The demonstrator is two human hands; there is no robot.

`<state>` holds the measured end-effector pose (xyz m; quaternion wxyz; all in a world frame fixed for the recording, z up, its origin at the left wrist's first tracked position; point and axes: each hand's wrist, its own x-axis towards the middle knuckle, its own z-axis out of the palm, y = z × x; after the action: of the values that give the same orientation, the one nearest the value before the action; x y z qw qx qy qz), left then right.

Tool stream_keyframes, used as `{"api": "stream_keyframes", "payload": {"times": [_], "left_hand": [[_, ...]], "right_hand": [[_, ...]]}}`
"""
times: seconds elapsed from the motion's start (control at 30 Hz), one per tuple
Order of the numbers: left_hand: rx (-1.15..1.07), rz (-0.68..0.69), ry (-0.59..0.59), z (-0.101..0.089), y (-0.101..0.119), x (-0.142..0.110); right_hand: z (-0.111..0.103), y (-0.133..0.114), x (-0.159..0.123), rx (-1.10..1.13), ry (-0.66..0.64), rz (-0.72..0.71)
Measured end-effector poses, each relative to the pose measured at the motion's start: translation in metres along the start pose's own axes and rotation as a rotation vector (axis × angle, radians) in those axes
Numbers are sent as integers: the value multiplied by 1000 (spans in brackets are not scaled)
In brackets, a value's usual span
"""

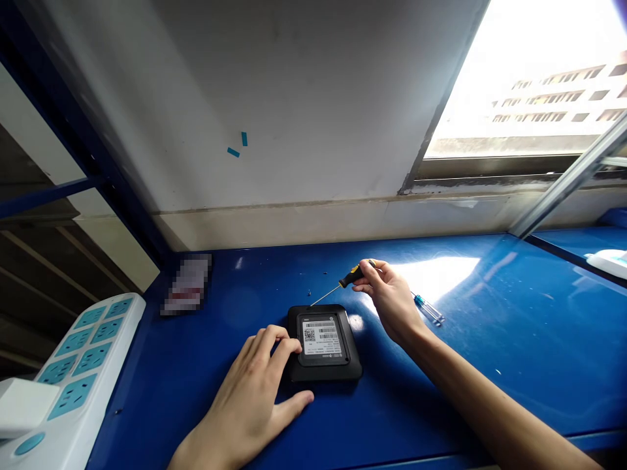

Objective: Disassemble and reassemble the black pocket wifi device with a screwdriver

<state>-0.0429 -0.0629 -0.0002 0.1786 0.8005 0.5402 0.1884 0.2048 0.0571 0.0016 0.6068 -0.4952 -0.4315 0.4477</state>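
Note:
A black square device (323,372) with a white printed label (321,338) lies flat on the blue tabletop (401,418). My left hand (259,378) rests at its left side, fingers spread, with fingertips touching the casing near the label. In my right hand (386,294) is a screwdriver (351,275) with a black and yellow handle, pinched between thumb and fingers. Its thin shaft slants down to the left, and the tip meets the device's far edge. Two tiny dark bits, perhaps screws (309,293), lie just beyond the device.
A second screwdriver with a clear blue handle (428,309) lies right of my right wrist. At the left stands a white power strip (117,346) with a plug (24,405) in it. A blurred-out packet (189,285) lies near the wall (294,228). A metal post (573,173) rises at right.

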Motion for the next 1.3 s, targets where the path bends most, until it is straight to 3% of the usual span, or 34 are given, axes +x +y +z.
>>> {"api": "stream_keyframes", "payload": {"times": [0.33,0.8,1.3], "left_hand": [[-6,31,14,-4,1,-2],[-6,32,15,-1,-2,-2],[-9,25,-13,-1,-5,-4]], "right_hand": [[-4,7,9,-38,49,-47],[-13,-4,12,55,46,15],[-19,-7,19,33,130,6]]}}
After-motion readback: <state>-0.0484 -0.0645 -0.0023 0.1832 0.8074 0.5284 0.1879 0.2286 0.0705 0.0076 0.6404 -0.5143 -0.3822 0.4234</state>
